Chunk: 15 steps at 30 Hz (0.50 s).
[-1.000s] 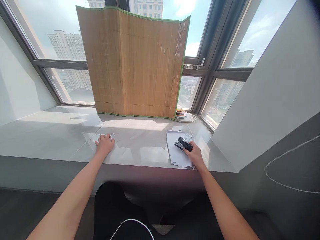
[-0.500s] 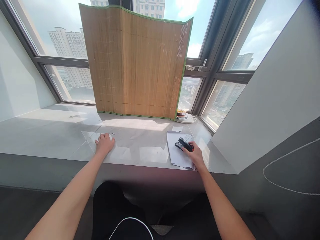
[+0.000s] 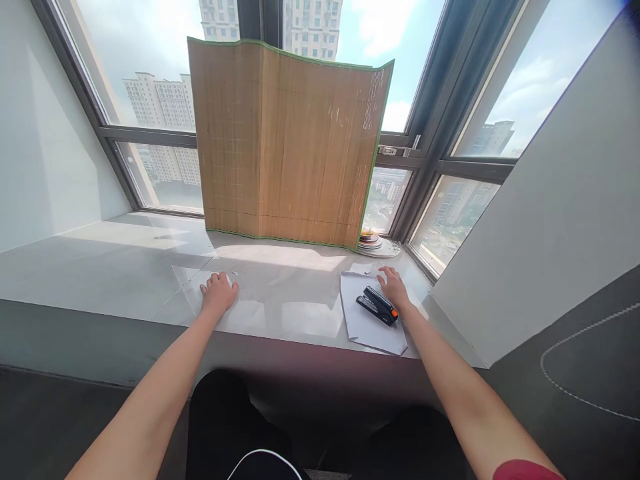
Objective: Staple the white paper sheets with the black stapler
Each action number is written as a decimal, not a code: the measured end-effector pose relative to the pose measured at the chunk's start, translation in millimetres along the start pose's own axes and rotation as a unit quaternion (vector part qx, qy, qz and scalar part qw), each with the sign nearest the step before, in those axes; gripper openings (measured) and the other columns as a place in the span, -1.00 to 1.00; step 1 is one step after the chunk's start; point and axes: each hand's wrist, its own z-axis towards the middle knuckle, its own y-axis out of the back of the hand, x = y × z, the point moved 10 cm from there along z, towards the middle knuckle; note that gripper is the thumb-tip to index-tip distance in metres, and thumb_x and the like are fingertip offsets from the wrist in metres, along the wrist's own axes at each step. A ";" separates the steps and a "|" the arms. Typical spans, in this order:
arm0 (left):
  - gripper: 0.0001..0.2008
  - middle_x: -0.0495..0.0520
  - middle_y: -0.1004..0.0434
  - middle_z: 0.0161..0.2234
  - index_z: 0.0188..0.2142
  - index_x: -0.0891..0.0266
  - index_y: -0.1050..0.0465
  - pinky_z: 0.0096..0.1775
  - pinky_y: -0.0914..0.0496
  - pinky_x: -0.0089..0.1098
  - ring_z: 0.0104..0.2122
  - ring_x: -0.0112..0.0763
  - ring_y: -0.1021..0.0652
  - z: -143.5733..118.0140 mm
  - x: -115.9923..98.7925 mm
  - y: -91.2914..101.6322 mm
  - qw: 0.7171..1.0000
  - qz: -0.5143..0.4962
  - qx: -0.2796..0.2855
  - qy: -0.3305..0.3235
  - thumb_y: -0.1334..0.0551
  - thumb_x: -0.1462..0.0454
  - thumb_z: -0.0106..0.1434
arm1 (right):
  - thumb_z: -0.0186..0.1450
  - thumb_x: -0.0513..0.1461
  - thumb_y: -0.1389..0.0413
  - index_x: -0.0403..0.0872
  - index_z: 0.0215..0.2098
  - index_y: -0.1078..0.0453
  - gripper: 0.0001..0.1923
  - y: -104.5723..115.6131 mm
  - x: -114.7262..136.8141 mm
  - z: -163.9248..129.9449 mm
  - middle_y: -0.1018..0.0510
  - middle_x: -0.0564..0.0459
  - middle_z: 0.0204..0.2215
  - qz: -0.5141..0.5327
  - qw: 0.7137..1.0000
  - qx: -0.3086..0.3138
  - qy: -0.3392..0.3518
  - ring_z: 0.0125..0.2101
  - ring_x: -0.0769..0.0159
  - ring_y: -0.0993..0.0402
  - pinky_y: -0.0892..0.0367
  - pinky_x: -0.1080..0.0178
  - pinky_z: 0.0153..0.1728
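Note:
A black stapler (image 3: 377,306) with an orange tip lies on a stack of white paper (image 3: 367,335) at the right of the sill. Just beyond it, my right hand (image 3: 393,285) reaches over the far right corner of the paper, fingers apart and gripping nothing. My left hand (image 3: 219,293) rests on the sill to the left, palm down with its fingers spread, near some small white paper scraps (image 3: 234,273). A flat white piece lies partly under that hand; its kind is unclear.
A brown bamboo mat (image 3: 295,147) with green edging stands against the window. Stacked plates (image 3: 373,244) sit at the back right corner, partly behind it. The pale tiled sill (image 3: 280,300) ends at a front edge before my knees. A white cord (image 3: 565,393) hangs at right.
My right hand has let go of the stapler, which now lies on the paper, and has moved farther back. My left hand stays on the sill. The whole view has shifted slightly.

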 end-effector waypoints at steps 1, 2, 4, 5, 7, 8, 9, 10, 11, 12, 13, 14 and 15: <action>-0.47 0.56 -0.36 0.14 0.16 0.42 -0.32 0.20 -0.17 0.16 0.16 0.20 -0.39 0.0 -0.1 0.1 1.000 0.003 -0.002 -0.002 0.05 0.08 0.39 | 0.34 -0.20 -0.02 -0.08 0.00 -0.45 -0.69 -7.1 3.5 2.8 -0.49 -0.22 0.11 -0.023 1.000 0.010 0.006 0.09 -0.04 -0.40 -0.31 -0.04 0.11; -0.47 0.56 -0.36 0.14 0.15 0.43 -0.32 0.20 -0.17 0.16 0.16 0.20 -0.39 0.0 -0.2 0.2 1.000 0.004 -0.003 -0.003 0.05 0.08 0.39 | 0.33 -0.23 -0.02 -0.08 0.02 -0.45 -0.67 -12.4 5.0 3.7 -0.48 -0.23 0.14 -0.043 0.999 0.014 0.004 0.12 -0.07 -0.39 -0.31 -0.07 0.13; -0.48 0.55 -0.36 0.14 0.12 0.41 -0.35 0.20 -0.17 0.16 0.16 0.20 -0.39 0.1 -0.3 -0.2 1.000 0.005 -0.001 -0.004 0.05 0.08 0.39 | 0.32 -0.29 -0.02 -0.09 0.05 -0.46 -0.64 -19.7 5.7 2.5 -0.45 -0.26 0.19 -0.073 0.997 0.018 -0.002 0.15 -0.11 -0.38 -0.29 -0.13 0.16; -0.49 0.55 -0.35 0.14 0.11 0.40 -0.36 0.20 -0.17 0.17 0.16 0.21 -0.38 0.0 -0.4 -0.6 1.000 0.004 0.003 -0.004 0.04 0.08 0.39 | 0.32 -0.31 -0.02 -0.10 0.07 -0.46 -0.62 -22.6 5.8 1.5 -0.43 -0.27 0.22 -0.083 0.996 0.022 -0.002 0.17 -0.12 -0.37 -0.27 -0.14 0.19; -0.51 0.54 -0.35 0.15 0.08 0.38 -0.38 0.19 -0.17 0.19 0.15 0.21 -0.39 -0.3 -1.1 -1.0 1.000 0.003 0.009 -0.004 0.04 0.08 0.39 | 0.33 -0.32 -0.01 -0.12 0.14 -0.45 -0.57 -28.2 5.0 0.4 -0.39 -0.27 0.28 -0.100 0.994 0.037 -0.002 0.24 -0.12 -0.33 -0.22 -0.16 0.26; -0.52 0.54 -0.35 0.15 0.07 0.38 -0.39 0.19 -0.17 0.19 0.14 0.21 -0.39 -0.5 -1.6 -0.7 1.000 0.003 0.010 -0.005 0.04 0.09 0.39 | 0.36 -0.32 0.01 -0.13 0.18 -0.43 -0.55 -31.1 4.1 0.6 -0.36 -0.27 0.31 -0.109 0.993 0.048 -0.004 0.27 -0.11 -0.30 -0.19 -0.18 0.28; -0.52 0.53 -0.35 0.15 0.07 0.37 -0.40 0.19 -0.17 0.19 0.14 0.20 -0.39 -0.7 -2.2 0.0 1.000 0.004 0.008 -0.007 0.05 0.09 0.39 | 0.39 -0.30 0.03 -0.14 0.22 -0.41 -0.54 -34.1 3.6 1.1 -0.33 -0.28 0.33 -0.115 0.991 0.060 -0.006 0.31 -0.09 -0.26 -0.16 -0.19 0.30; -0.53 0.53 -0.35 0.15 0.06 0.36 -0.40 0.19 -0.17 0.18 0.14 0.20 -0.39 -0.8 -2.7 0.9 1.000 0.005 0.005 -0.008 0.05 0.09 0.39 | 0.42 -0.29 0.05 -0.14 0.25 -0.38 -0.53 -37.4 4.2 1.9 -0.30 -0.28 0.36 -0.122 0.990 0.073 -0.005 0.35 -0.08 -0.21 -0.13 -0.21 0.31; -0.53 0.53 -0.35 0.15 0.06 0.36 -0.40 0.19 -0.17 0.18 0.15 0.20 -0.39 -0.7 -3.2 1.4 1.000 0.005 0.004 -0.010 0.05 0.09 0.39 | 0.44 -0.28 0.06 -0.14 0.28 -0.35 -0.53 -41.3 6.5 2.8 -0.27 -0.27 0.38 -0.129 0.988 0.089 0.003 0.38 -0.05 -0.16 -0.10 -0.23 0.33; -0.53 0.53 -0.34 0.15 0.06 0.35 -0.39 0.19 -0.17 0.18 0.15 0.21 -0.39 -0.4 -3.4 1.4 1.000 0.005 0.004 -0.011 0.05 0.08 0.39 | 0.46 -0.27 0.07 -0.13 0.30 -0.32 -0.52 -45.6 10.1 3.5 -0.25 -0.26 0.39 -0.136 0.985 0.106 0.017 0.40 -0.03 -0.13 -0.08 -0.23 0.33; -0.53 0.53 -0.34 0.15 0.06 0.34 -0.39 0.19 -0.17 0.19 0.16 0.21 -0.38 0.1 -3.2 0.9 1.000 0.003 0.006 -0.010 0.05 0.08 0.39 | 0.47 -0.27 0.07 -0.11 0.33 -0.29 -0.52 -50.6 13.9 3.8 -0.23 -0.25 0.40 -0.144 0.981 0.127 0.032 0.42 0.01 -0.09 -0.05 -0.23 0.35; -0.53 0.52 -0.34 0.16 0.06 0.33 -0.39 0.19 -0.17 0.18 0.16 0.21 -0.38 0.7 -2.8 0.1 1.000 0.002 0.009 -0.008 0.05 0.07 0.40 | 0.47 -0.27 0.07 -0.10 0.35 -0.27 -0.51 -55.5 16.9 3.7 -0.22 -0.24 0.41 -0.152 0.976 0.150 0.044 0.43 0.05 -0.07 -0.03 -0.22 0.36; -0.53 0.52 -0.34 0.16 0.06 0.33 -0.39 0.19 -0.17 0.18 0.16 0.20 -0.38 1.5 -2.1 -0.6 1.000 0.001 0.011 -0.006 0.05 0.07 0.40 | 0.48 -0.27 0.08 -0.09 0.37 -0.24 -0.49 -60.1 18.8 3.3 -0.22 -0.23 0.41 -0.160 0.971 0.172 0.050 0.44 0.09 -0.05 -0.01 -0.20 0.37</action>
